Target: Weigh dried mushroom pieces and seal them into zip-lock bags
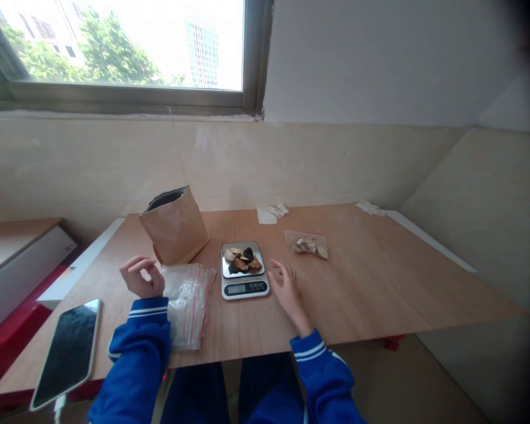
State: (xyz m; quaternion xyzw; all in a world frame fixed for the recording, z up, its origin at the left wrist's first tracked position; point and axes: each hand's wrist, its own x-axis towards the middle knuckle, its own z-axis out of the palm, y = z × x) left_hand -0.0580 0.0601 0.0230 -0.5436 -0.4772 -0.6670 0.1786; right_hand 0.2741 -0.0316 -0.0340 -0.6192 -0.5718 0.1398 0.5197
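Observation:
A kitchen scale [245,288] with a steel plate and a small display stands mid-table. Dried slices [245,262], some pale and some dark brown, are heaped on its plate. Just right of the scale, my right hand [286,287] rests with fingers apart, holding nothing. My left hand [143,278] is curled, thumb and fingers forming a loop, with nothing visible in it. It hovers at the left edge of a stack of clear zip bags [188,306] with red seal lines. Behind them, a brown paper bag [176,227] leans with its dark mouth open.
A filled clear zip bag [307,244] of pale pieces lies right of the scale. On the left edge lies a phone [68,350] with a white cable. Crumpled tissue [277,210] sits near the wall, below the window [128,47]. The table [380,282] has a front edge near my legs.

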